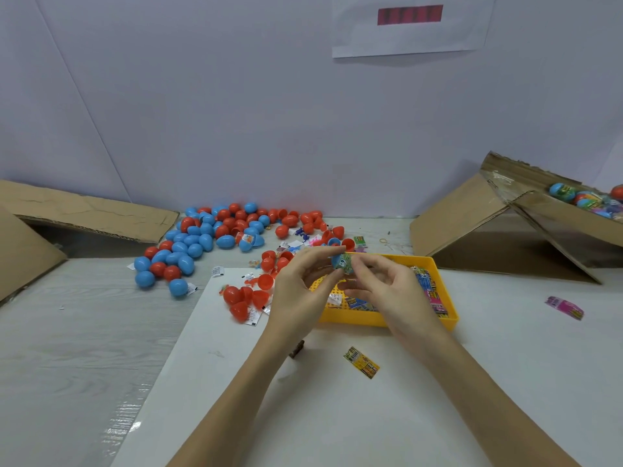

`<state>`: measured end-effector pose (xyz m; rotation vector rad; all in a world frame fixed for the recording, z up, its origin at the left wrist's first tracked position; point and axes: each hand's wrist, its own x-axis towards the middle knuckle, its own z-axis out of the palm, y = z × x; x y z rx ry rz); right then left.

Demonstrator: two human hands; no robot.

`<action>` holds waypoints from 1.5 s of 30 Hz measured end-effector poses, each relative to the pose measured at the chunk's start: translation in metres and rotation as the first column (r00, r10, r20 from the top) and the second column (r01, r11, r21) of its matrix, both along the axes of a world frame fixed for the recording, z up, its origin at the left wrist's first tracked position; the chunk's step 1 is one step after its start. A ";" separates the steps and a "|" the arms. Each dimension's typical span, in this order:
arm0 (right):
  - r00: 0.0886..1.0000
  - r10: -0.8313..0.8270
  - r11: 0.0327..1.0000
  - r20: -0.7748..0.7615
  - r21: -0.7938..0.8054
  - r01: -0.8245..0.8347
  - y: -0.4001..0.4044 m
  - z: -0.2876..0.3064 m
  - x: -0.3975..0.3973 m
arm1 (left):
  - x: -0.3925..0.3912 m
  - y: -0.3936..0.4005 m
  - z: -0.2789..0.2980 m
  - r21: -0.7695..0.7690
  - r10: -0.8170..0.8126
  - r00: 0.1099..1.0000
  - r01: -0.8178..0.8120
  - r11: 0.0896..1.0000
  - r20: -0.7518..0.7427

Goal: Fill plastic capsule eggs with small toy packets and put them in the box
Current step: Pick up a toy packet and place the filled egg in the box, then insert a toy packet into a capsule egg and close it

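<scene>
- Nearest the camera, two bare forearms reach forward over the white sheet [236,382] and meet above the near-left corner of the yellow tray [435,264], which serves as landmark below.
- Left hand [296,291] has its fingers curled round a blue capsule half [338,261], pinching it at the fingertips; judging by the pose, it steadies the shell so its mouth faces the other hand.
- Right hand [387,284] pinches a small printed packet [349,264] against that shell's mouth, thumb and forefinger closed on it, apparently tucking it inside. How far it has gone in cannot be told.
- Holding the work just above the tray likely keeps any dropped packet within the supply.
- Inside the tray, toward its right wall, lie more coloured toy packets [435,294], within easy reach of the right hand.
- Near side of the tray, on the sheet: one loose yellow packet [361,361].
- Right of the tray, well apart: a pink packet [564,308].
- Left of the tray: open red halves [247,296] and white slips, handy to the left hand.
- Beyond them, far-left of the tray: a heap of blue and red capsule eggs [202,237] against the wall.
- Far-right of the tray: a tilted cardboard box [472,214] already holding filled eggs [563,192], presumably where this one goes once closed.
- Far left: flattened cardboard [84,214].
</scene>
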<state>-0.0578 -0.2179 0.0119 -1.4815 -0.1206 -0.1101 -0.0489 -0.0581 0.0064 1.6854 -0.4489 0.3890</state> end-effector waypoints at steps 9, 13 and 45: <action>0.997 0.015 0.994 0.076 -0.106 -0.007 -0.005 -0.003 0.003 | 0.000 0.000 0.000 -0.011 0.051 0.996 -0.052 0.999 -0.076; 1.000 -0.004 0.997 0.006 -0.072 0.004 -0.004 -0.007 0.005 | 0.001 0.001 -0.001 0.037 0.035 0.999 -0.034 0.999 -0.027; 0.946 0.164 0.944 -0.281 0.323 -0.068 -0.052 -0.007 0.047 | 0.016 0.013 -0.029 0.669 0.266 0.945 -0.324 0.669 0.192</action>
